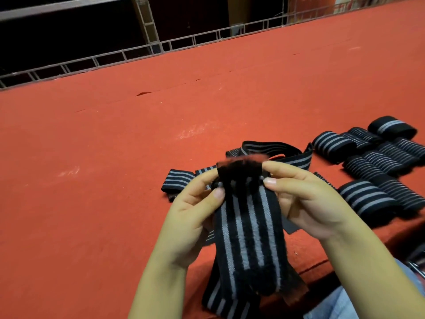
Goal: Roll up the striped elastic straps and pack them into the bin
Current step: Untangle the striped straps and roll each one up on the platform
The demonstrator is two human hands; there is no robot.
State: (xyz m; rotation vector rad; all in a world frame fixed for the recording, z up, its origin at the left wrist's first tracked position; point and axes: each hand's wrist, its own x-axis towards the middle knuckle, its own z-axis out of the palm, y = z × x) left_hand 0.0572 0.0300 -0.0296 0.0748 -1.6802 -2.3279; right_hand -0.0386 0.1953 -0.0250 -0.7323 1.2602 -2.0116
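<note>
Striped strap (249, 229) between both hands' fingers (273, 180)

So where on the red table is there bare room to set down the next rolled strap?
Bare red table lies left of both hands and beyond them up to the metal rail. It is crowded on the right, where rolled straps sit packed together, and just past the fingers, where loose straps lie.

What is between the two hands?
In the head view, the top end of a striped strap sits between the left hand and the right hand; both pinch it, starting a roll.
</note>
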